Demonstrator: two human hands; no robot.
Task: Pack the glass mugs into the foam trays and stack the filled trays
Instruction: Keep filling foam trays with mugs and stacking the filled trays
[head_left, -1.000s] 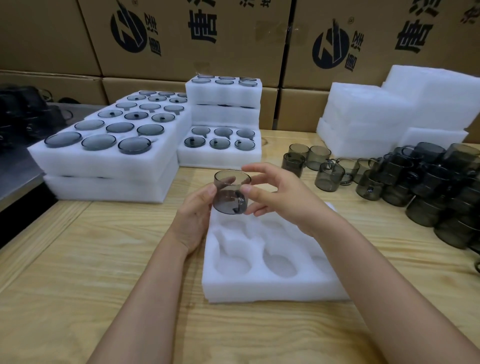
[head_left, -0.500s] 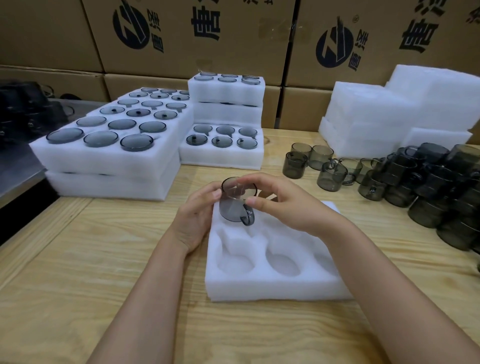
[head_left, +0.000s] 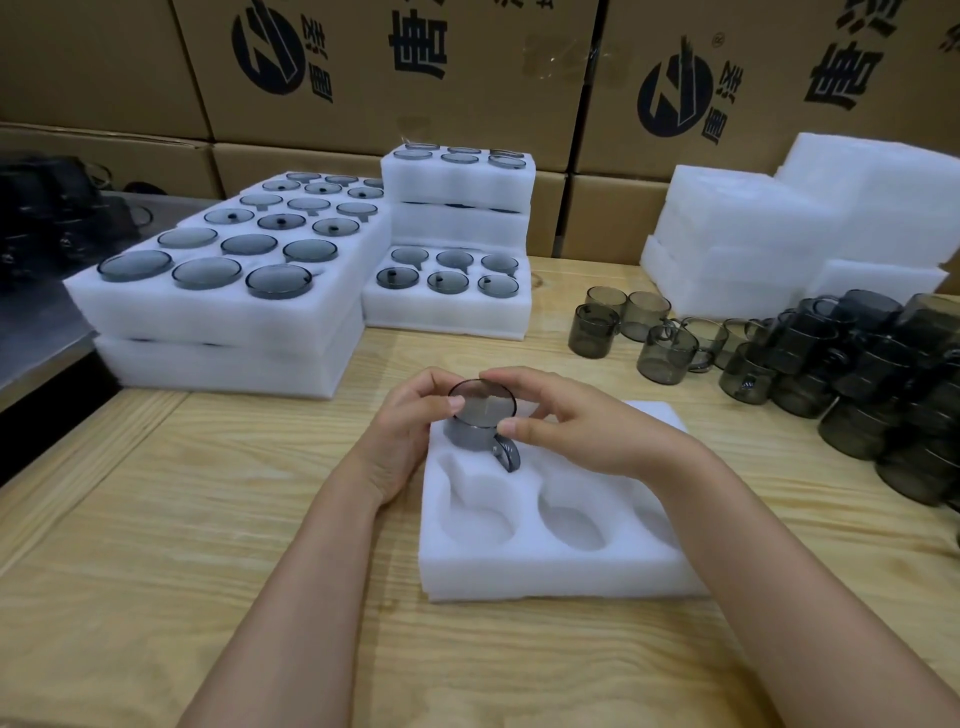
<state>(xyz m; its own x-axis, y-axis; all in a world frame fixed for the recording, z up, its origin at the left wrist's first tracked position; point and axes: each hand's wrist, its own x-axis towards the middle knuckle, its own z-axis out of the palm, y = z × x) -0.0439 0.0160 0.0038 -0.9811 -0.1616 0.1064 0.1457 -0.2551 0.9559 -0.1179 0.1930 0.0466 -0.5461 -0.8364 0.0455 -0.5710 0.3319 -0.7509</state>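
Both hands, left hand (head_left: 402, 441) & right hand (head_left: 576, 431), grip glass mug (head_left: 480, 415) by rim; likely fragile, slick, so seat gently in foam tray (head_left: 561, 577).

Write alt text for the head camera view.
Both hands, left hand and right hand, lower a smoky glass mug into a rear pocket of an otherwise empty foam tray on a wooden table.

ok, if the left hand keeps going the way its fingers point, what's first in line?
The glass mug: the left hand points right, fingertips already on its rim. Past the mug comes the right hand, gripping the opposite side. Nothing else seems to lie between, though depth is unclear.
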